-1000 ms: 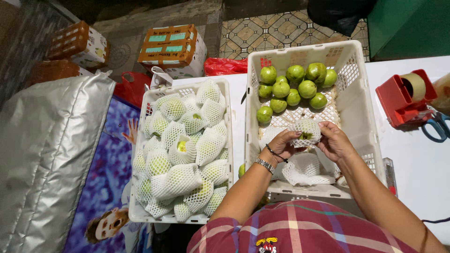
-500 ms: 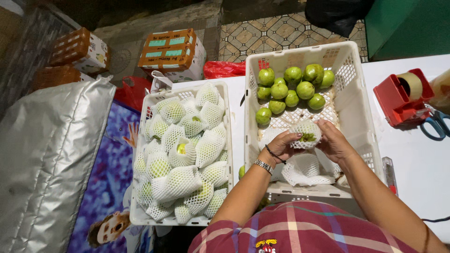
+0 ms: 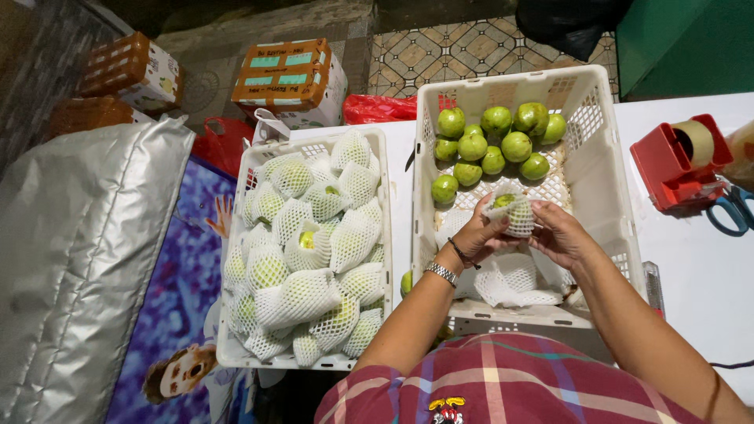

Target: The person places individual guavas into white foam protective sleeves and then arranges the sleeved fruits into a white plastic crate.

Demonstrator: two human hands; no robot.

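Both hands are working over the right-hand white crate [image 3: 605,196] here, and between them they're holding one green fruit [image 3: 509,210] that's sitting partly inside a white foam net sleeve [image 3: 518,224]. The left hand [image 3: 475,235] is gripping the fruit from its side with the fingers curled around the netting, and the right hand [image 3: 559,234] is pinching the sleeve from the other side, so neither hand is loose, both are closed on that one wrapped fruit. Just past the fingertips, at the far end of the same crate, a bunch of bare green fruits [image 3: 495,141] is lying in a loose pile. Right under the wrists a heap of empty foam sleeves [image 3: 510,283] is sitting in the near end of the crate. Off to the left of the left arm, just beside it, a second white crate [image 3: 236,345] is packed full of fruits already wrapped in netting [image 3: 314,235]. Further left of that, a big silver insulated bag [image 3: 78,259] is lying on a purple printed mat [image 3: 169,314]. Well out to the right of the right hand, on the white table [image 3: 707,267], a red tape dispenser [image 3: 675,165] is sitting with blue-handled scissors [image 3: 730,210] touching or just beside it. Beyond the crates, orange and white cardboard boxes [image 3: 290,78] are sitting on the floor.
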